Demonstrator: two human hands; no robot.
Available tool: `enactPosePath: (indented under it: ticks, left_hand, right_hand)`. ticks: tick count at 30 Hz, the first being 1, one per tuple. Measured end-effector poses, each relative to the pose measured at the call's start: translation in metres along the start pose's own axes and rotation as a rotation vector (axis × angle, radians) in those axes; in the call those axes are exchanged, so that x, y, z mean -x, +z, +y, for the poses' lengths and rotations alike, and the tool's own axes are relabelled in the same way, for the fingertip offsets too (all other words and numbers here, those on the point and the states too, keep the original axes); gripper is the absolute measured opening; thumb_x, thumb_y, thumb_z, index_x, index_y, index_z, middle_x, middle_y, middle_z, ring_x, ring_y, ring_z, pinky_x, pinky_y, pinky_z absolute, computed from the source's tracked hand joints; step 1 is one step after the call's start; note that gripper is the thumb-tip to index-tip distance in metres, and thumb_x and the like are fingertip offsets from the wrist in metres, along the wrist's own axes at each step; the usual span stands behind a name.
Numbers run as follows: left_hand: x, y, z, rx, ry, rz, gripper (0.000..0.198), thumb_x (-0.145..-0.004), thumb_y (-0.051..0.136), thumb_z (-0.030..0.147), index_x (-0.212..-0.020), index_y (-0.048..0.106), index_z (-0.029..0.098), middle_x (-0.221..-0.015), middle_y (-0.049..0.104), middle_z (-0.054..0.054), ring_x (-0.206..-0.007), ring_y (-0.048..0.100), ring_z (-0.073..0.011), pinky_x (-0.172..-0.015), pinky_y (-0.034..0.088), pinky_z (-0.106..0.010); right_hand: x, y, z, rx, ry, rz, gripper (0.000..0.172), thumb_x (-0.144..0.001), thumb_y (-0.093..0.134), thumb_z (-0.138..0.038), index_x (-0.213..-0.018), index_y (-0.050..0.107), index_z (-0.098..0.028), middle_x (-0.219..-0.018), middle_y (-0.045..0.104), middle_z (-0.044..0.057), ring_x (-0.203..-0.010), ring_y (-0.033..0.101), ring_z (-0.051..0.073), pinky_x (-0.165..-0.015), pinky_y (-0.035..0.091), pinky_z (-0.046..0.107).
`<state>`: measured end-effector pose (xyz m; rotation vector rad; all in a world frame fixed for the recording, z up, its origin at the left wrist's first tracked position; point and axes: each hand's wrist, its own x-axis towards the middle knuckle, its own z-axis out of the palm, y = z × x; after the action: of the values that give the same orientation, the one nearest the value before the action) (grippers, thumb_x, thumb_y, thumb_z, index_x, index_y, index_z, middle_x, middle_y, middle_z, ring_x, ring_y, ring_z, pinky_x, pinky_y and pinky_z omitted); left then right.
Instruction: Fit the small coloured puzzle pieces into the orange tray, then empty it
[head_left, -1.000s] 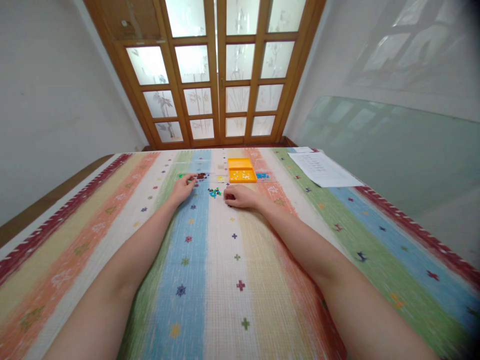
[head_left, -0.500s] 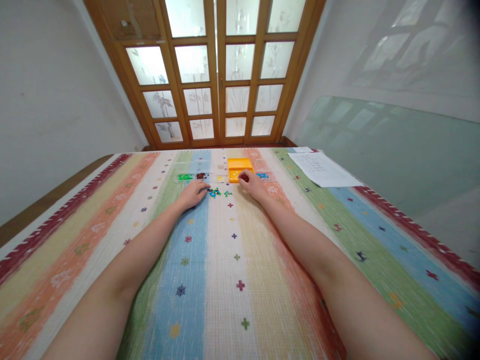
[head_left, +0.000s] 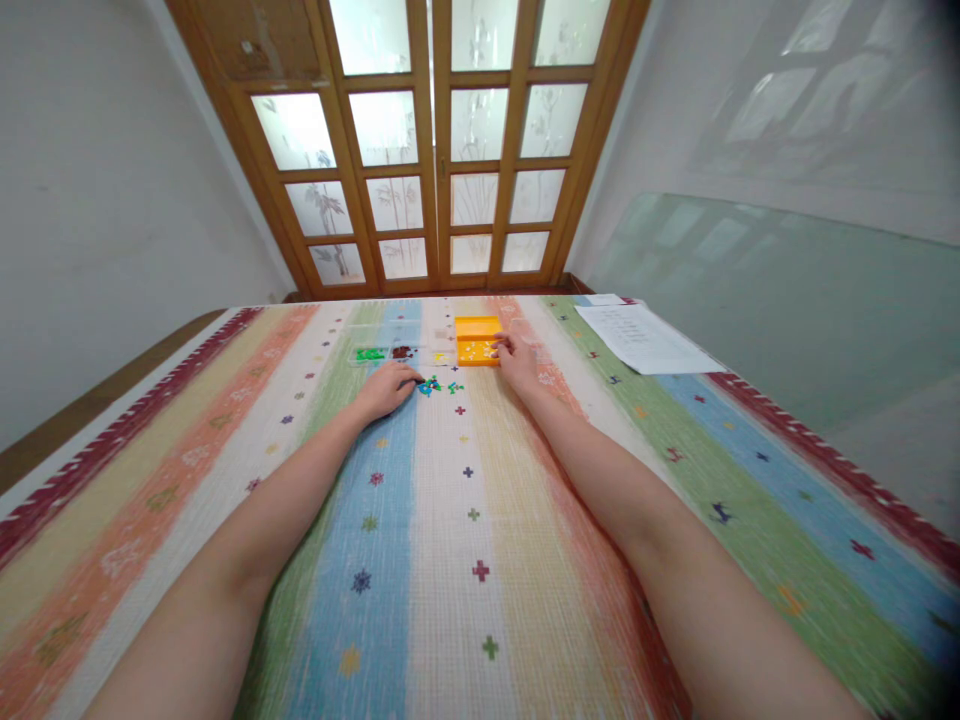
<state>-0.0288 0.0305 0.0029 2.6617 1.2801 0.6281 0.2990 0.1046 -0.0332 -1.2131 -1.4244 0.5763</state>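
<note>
tray (head_left: 472, 349): far-centre of table (head_left: 450, 570), square to edges
right hand (head_left: 516, 363): touching tray's right rim, grasp unclear
left hand (head_left: 385, 387): beside beads (head_left: 431, 384), grasp unclear

Woven matt cloth (head_left: 450, 520), glossy plastic tray (head_left: 474, 345)

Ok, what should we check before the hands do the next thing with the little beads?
1. Orange tray lying flat on the striped cloth: ok.
2. Right hand at the tray's right edge, fingertips over it: ok.
3. Anything pinched in the right hand: cannot tell, too small to see.
4. Left hand resting on the cloth beside the mixed beads: ok.
5. Green beads and dark beads in separate piles: ok.
6. Paper sheet apart from both hands: ok.
</note>
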Motion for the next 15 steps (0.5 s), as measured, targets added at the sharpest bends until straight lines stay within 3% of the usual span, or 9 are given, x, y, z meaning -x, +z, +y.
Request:
enactPosePath:
  ticks: [15]
  left_hand:
    - [0.0003,-0.0005,-0.0009,0.008,-0.035,0.007,0.032,-0.097,0.052,0.023,-0.112,0.080,0.022,-0.116,0.077,-0.008,-0.114,0.066,-0.0264,-0.108,0.049,-0.043]
  right_hand:
    - [0.0041,0.0023,-0.0006,0.022,-0.056,-0.011,0.032,-0.086,0.054,-0.033,-0.109,0.071,-0.019,-0.102,0.075,0.009,-0.089,0.068,0.024,-0.083,0.055,0.038]
